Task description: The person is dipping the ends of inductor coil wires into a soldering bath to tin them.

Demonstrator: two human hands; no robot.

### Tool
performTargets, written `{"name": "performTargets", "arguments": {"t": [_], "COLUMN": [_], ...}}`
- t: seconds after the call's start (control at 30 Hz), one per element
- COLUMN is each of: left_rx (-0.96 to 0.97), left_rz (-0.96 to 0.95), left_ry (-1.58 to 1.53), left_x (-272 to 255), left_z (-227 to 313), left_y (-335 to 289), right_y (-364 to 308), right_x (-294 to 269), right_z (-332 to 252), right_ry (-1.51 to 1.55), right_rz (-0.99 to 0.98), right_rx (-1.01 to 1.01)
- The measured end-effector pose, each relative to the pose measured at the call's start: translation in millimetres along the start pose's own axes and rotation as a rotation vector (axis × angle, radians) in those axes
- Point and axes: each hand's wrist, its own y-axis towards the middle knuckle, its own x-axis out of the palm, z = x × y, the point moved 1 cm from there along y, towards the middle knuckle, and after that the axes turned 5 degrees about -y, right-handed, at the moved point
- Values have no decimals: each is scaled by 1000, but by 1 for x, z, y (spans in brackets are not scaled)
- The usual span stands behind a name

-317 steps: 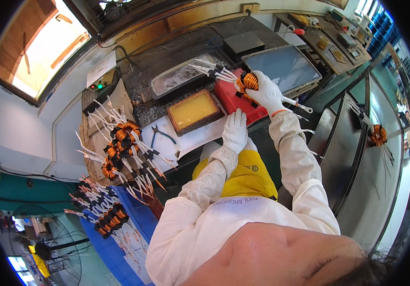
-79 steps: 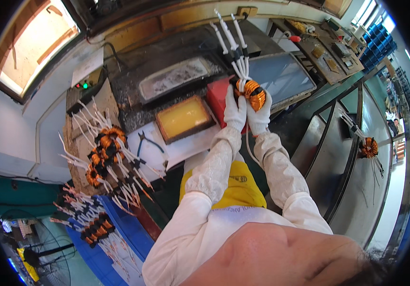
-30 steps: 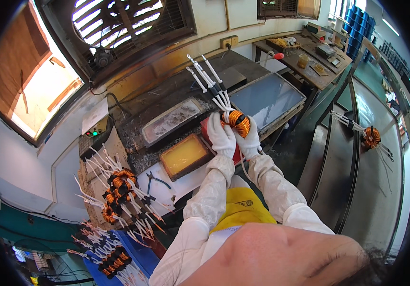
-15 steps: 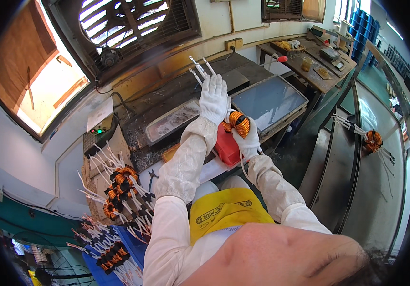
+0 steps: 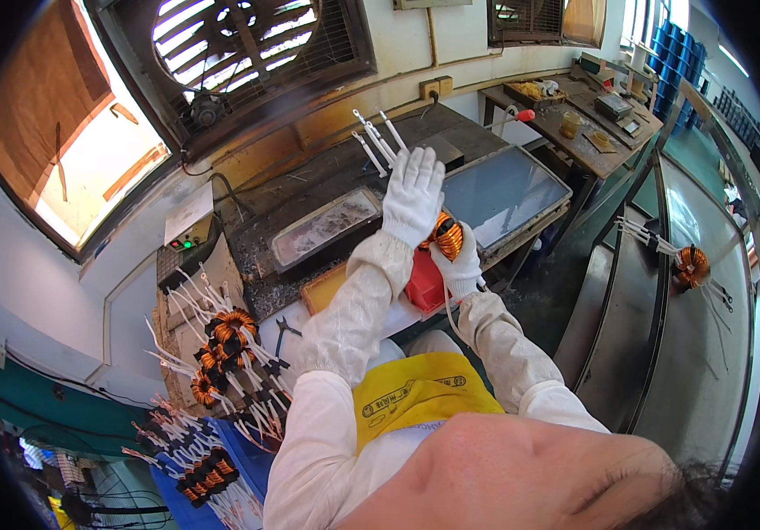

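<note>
A copper-wound ring coil (image 5: 447, 235) with black bands is in my gloved right hand (image 5: 458, 270), the fingers wrapped round its near side. My gloved left hand (image 5: 414, 196) lies flat over the far side of the coil, fingers stretched out and together. White sleeved leads (image 5: 378, 141) with metal lugs stick out past the left hand, pointing toward the wall. That hand hides where they join the coil, and whether it touches them I cannot tell.
Beyond my hands are a narrow tray (image 5: 325, 228) with a crusted silvery surface and a wider tray (image 5: 511, 193) of grey liquid. Close by are a red container (image 5: 425, 284) and pliers (image 5: 285, 334). More coils (image 5: 231, 329) crowd the left; another coil (image 5: 692, 265) lies right.
My left hand has shifted right and slightly nearer, covering more of the coil. More of the white leads now shows beyond its fingers. The right hand has barely moved.
</note>
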Motion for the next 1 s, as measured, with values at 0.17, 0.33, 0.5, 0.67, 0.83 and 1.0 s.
{"name": "performTargets", "arguments": {"t": [0.17,0.33,0.5,0.67,0.83,1.0], "left_rx": [-464,-1139,-1274,-1249,-1188,-1162], "left_rz": [536,505,194,203,269,291], "left_ry": [-480,-1045,-1097,-1082,-1207,-1191], "left_x": [2,83,101,100,96,96], "left_z": [43,69,84,87,86,87], "left_y": [-47,-91,-105,-113,-112,-113], "right_y": [0,3,2,1,0,0], "right_x": [-3,-6,1,-3,-1,2], "right_z": [3,-10,-10,-8,-3,3], "right_ry": [-29,-7,2,-5,-12,-98], "right_rz": [13,-80,-4,-99,4,44], "right_rx": [10,73,22,104,70,81]}}
